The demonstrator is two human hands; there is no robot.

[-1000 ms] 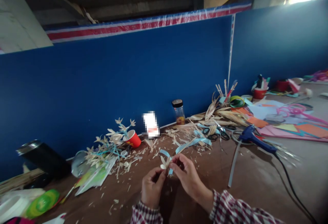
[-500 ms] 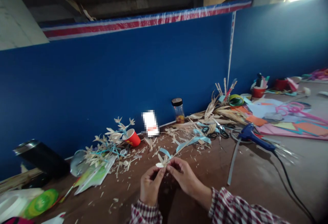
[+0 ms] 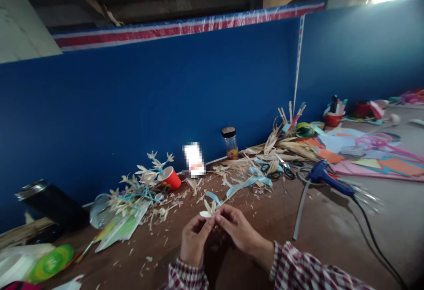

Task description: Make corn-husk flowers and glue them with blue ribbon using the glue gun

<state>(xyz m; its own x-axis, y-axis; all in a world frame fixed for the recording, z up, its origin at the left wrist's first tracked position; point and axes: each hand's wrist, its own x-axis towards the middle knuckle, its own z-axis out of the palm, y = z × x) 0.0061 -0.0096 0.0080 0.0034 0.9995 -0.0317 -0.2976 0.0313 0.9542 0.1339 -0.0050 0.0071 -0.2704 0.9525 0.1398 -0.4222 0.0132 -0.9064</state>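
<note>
A small pale flower with pointed husk-like petals is pinched between my two hands above the brown table. My left hand holds it from the left, thumb and fingers closed at its base. From the right, my right hand grips the same flower with thumb and forefinger pressed together. The fingertips of both hands nearly meet and hide the flower's lower part. Just behind it curls a light blue strip.
Finished-looking pale flowers on blue stems lie at left by a tipped red paper cup. A lidded jar stands at the partition. Scissors, dried husks and a blue glue gun with its cord lie right. A black bottle leans far left.
Both hands keep their pinch on the flower and have hardly moved. The view has shifted very slightly.
</note>
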